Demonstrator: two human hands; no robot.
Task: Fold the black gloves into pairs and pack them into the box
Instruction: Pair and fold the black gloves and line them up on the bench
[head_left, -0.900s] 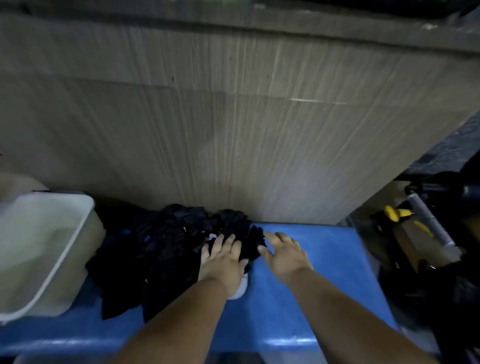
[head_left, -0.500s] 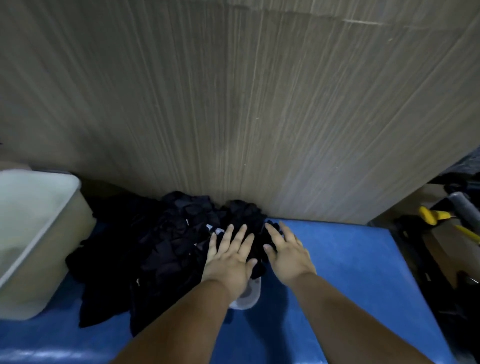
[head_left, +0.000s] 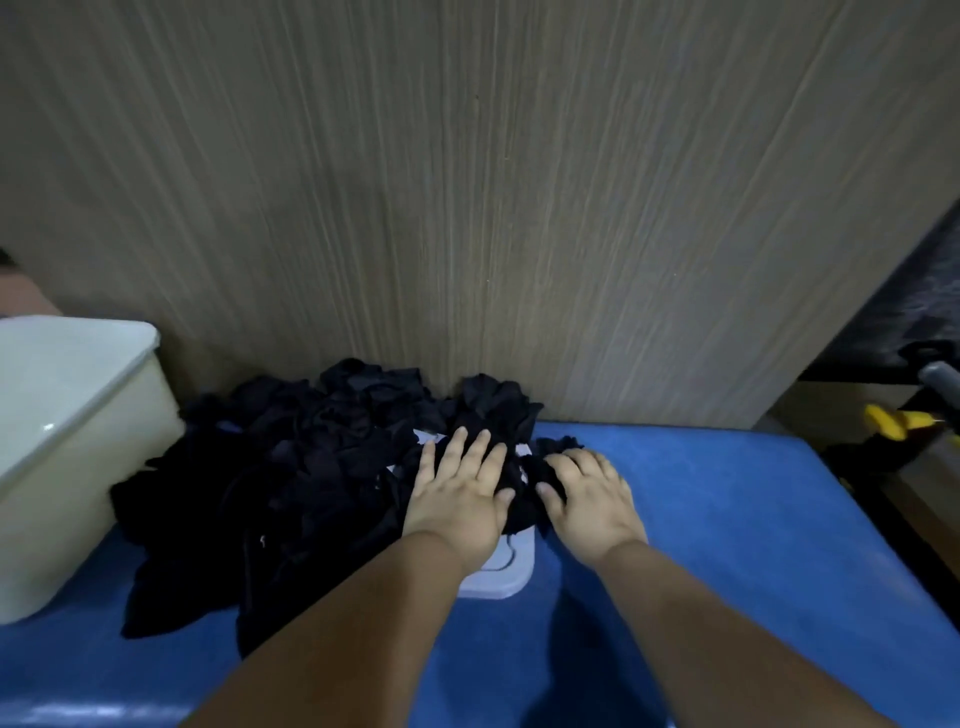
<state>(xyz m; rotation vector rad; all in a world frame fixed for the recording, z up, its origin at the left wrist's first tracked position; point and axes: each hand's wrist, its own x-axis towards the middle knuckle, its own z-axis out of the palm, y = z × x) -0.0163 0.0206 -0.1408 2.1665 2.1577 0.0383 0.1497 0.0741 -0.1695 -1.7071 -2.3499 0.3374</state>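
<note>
Gloves (head_left: 311, 478), all black, lie in a loose tangled heap on the blue bench (head_left: 727, 519), pushed against the wood-grain panel (head_left: 519, 208) behind it. The heap spreads from just beside the box (head_left: 78, 415) to the middle of the bench. The box is cream, open-topped, and stands at the bench's left end.

Both hands are at the heap's right edge. The left hand (head_left: 460, 499) lies palm down on the black cloth, its fingers (head_left: 480, 452) straight and slightly spread, gripping nothing. The right hand (head_left: 592, 499) is just beside it, nearly thumb to thumb. Its fingers (head_left: 576, 462) are bent over a small bunch of gloves, with the thumb against the cloth on the near side, so it pinches that bunch.

A flat white plastic piece (head_left: 504, 574) with a rounded corner lies on the bench, partly under the gloves and the left wrist. What it is cannot be told.

Off the bench's right end, in dim light, a yellow object (head_left: 893, 421) and a grey tube (head_left: 940, 382) show; both are blurred.
</note>
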